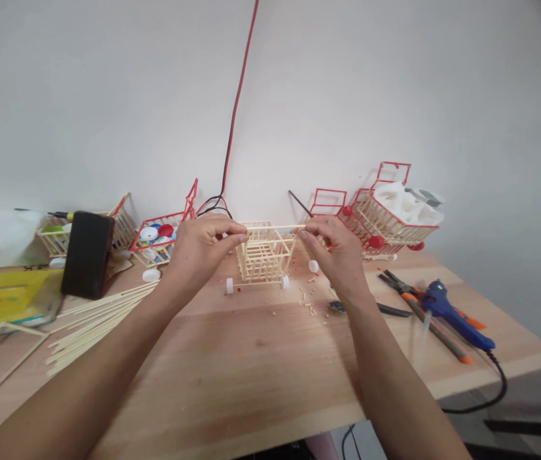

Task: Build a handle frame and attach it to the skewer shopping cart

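Note:
A small unpainted cart basket (265, 254) made of thin wooden sticks stands near the back of the wooden table (261, 364), on an axle with white cap wheels (229, 285). My left hand (203, 246) pinches one end of a thin wooden stick (275, 228) over the basket's top rim. My right hand (335, 249) pinches the stick's other end. A loose white cap (313, 266) lies just beside my right hand.
A bundle of long sticks (93, 319) lies at the left. A black phone (87, 253) leans against a basket of bottle caps (158, 239). Red-trimmed finished carts (385, 220) stand at the back right. Pliers (402, 284) and a blue glue gun (453, 313) lie at the right.

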### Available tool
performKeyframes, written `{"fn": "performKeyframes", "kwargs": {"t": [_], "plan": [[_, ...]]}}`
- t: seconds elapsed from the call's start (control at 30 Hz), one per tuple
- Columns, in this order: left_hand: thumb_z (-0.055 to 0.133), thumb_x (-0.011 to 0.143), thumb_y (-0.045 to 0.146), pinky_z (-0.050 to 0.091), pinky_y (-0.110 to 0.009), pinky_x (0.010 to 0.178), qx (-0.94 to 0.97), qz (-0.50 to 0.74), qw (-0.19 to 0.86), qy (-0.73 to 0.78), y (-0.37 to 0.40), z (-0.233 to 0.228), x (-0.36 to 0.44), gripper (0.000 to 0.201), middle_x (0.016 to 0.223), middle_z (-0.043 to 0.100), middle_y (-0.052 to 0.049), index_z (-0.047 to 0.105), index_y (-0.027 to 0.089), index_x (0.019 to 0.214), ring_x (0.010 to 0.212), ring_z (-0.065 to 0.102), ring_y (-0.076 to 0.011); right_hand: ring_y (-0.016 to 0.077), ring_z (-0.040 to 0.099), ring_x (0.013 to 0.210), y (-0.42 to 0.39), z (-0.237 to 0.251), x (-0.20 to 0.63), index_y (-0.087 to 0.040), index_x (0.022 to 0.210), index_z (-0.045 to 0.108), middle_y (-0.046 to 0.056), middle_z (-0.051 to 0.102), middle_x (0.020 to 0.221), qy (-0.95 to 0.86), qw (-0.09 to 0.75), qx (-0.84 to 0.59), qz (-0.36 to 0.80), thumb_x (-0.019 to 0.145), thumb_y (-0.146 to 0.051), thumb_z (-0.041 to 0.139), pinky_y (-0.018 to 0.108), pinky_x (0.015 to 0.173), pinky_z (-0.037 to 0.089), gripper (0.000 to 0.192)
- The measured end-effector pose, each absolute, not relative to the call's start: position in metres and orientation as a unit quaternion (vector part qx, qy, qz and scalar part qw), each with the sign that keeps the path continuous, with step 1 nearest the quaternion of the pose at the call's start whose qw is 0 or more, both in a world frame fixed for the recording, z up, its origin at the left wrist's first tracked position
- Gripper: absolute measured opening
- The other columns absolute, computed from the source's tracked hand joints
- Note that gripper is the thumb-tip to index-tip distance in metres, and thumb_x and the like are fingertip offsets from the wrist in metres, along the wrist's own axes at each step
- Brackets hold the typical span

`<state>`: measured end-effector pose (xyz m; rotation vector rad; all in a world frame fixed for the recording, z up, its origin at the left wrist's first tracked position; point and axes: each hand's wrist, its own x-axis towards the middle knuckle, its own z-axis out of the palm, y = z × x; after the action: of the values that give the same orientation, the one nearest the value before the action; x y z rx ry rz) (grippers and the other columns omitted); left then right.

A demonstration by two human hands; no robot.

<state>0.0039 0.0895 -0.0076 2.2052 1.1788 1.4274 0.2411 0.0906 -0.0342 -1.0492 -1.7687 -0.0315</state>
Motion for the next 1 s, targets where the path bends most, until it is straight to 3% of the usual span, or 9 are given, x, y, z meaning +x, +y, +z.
{"fn": "performKeyframes", "kwargs": {"t": [1.0], "plan": [[0.066,0.077,0.022,0.05,-0.031,0.073,0.76,0.484,0.134,0.413,0.0881,-0.0062,0.0042,0.009,0.08,0.073,-0.002,0.073,0.022,0.072,0.077,0.066,-0.0173,0.0182,0.059,0.085,0.0908,-0.0348,0.241,-0.024,0.084,0.068,0.003,0.067,0.089,-0.736,0.512,-0.443,-0.013,0.088,-0.026,0.059,0.032,0.072,0.046,0.01]]}}
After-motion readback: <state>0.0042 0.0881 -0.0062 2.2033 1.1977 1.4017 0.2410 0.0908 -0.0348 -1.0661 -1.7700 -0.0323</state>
